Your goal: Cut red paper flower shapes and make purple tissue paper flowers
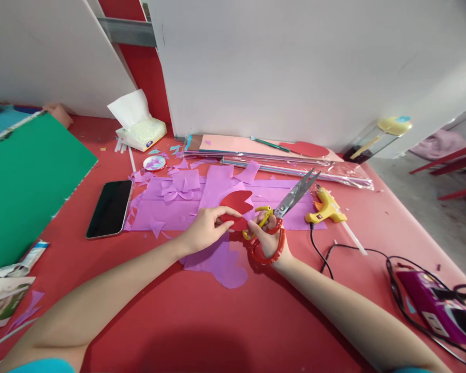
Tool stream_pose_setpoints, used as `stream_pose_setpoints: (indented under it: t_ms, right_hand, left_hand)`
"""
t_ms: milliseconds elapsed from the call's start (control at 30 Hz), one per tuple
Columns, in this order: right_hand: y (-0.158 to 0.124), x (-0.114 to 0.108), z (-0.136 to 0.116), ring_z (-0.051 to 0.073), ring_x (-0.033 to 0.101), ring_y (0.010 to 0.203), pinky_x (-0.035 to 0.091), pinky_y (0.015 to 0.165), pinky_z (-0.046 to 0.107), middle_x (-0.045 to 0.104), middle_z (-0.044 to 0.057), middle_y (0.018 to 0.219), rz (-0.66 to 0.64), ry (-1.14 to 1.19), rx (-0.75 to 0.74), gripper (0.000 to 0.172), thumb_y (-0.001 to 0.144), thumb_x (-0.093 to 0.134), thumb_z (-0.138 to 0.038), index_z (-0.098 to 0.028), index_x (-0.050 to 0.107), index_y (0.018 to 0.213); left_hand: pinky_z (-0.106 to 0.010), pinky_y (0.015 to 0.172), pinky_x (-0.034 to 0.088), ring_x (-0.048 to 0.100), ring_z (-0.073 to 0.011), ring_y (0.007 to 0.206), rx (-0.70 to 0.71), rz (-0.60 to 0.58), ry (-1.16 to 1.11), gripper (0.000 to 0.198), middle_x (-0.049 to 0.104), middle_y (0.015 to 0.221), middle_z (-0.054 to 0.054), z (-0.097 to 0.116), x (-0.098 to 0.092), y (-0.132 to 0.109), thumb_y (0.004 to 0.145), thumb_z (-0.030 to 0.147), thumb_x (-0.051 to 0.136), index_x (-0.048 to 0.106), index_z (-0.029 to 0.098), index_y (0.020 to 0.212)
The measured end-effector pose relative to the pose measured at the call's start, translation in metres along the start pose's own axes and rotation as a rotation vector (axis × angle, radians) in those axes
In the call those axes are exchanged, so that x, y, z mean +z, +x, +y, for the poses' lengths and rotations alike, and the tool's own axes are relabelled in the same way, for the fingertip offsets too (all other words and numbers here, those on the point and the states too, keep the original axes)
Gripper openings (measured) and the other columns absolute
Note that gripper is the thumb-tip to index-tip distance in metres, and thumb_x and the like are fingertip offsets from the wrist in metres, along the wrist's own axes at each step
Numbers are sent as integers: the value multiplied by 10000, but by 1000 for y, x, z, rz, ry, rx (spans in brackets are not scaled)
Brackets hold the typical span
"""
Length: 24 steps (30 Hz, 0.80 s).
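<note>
My left hand (209, 229) pinches the left side of a red paper cutout (236, 201), which has rounded lobes with a notch on its right. Pressed against the cutout's lower right edge are the fingertips of my right hand (267, 239). That hand also has a pair of scissors (293, 196) in it, with one red and one yellow handle loop and the blades pointing up and away to the right. Purple paper pieces (171, 207) lie under and around both hands, among them a folded flower shape (180, 186) and a rounded cutout (231, 269).
A yellow glue gun (326, 206) lies to the right, its cord near a purple power strip (427, 305). On the left are a phone (109, 210), a green board (31, 181) and a tissue pack (143, 132). Wrapped paper packs (267, 147) line the back by the white panel.
</note>
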State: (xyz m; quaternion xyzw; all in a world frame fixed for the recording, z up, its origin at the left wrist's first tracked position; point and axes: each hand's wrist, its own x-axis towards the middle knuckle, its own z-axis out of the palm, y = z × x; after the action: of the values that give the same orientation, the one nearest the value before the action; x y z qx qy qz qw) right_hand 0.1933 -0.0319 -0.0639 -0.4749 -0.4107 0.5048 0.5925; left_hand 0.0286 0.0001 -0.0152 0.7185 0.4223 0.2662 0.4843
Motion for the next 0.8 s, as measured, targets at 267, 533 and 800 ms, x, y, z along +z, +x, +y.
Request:
stream_pose_setpoints:
  t_ms: [267,533,800]
  right_hand:
    - [1,-1,2,89,514,541,456,527,241,481,-59,664,-6,1,-32,275,666,665,-255,-218,397,719]
    - [-1,1,-1,108,508,530,449,543,282,477,-62,630,-25,-62,-58,281,658,655,-217,-219,385,736]
    - [-4,2,-9,119,530,499,448,533,283,495,-73,573,-7,-123,-42,275,670,645,-246,-224,384,754]
  left_hand:
    - [-176,492,484,617,-93,553,-2,21,-17,195,665,760,-13,1,0,0,799,174,510,603,175,971]
    - [-170,501,486,643,-122,698,38,32,35,315,652,996,-62,-5,2,-1,785,155,493,584,189,1085]
    - [-177,522,471,526,-47,542,80,42,52,449,584,1160,-68,-5,2,-2,756,123,484,515,216,1194]
